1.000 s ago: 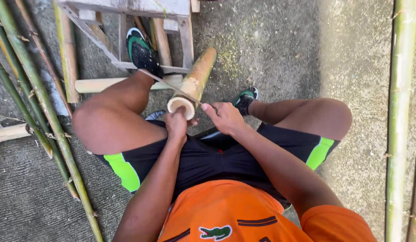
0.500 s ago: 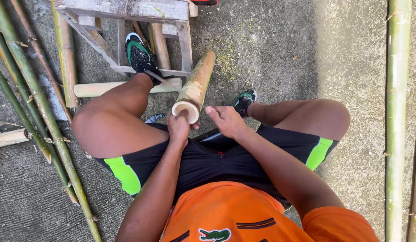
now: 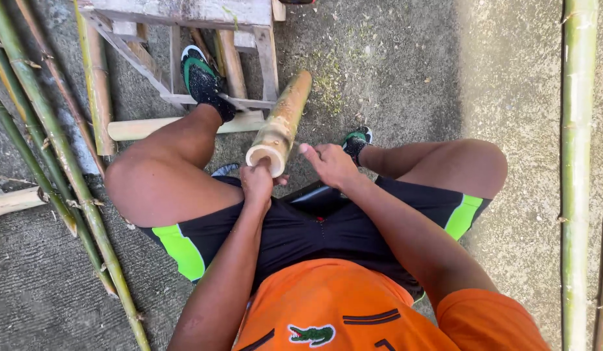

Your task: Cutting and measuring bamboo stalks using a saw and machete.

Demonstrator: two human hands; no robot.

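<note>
A seated person's left hand (image 3: 257, 184) is clamped around the near, cut end of a short bamboo section (image 3: 282, 122), which slants away over the concrete floor (image 3: 392, 58) toward a wooden stool frame (image 3: 184, 26). The right hand (image 3: 331, 164) hovers just beside that end, fingers loosely spread and gripping nothing. Long green bamboo poles (image 3: 51, 149) lie along the floor's left edge, and another pole (image 3: 577, 175) along its right edge.

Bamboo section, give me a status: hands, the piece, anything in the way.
Left hand gripping cut end of bamboo section. Right hand open beside it, not touching. Far end rests by wooden stool frame; nothing blocking.
</note>
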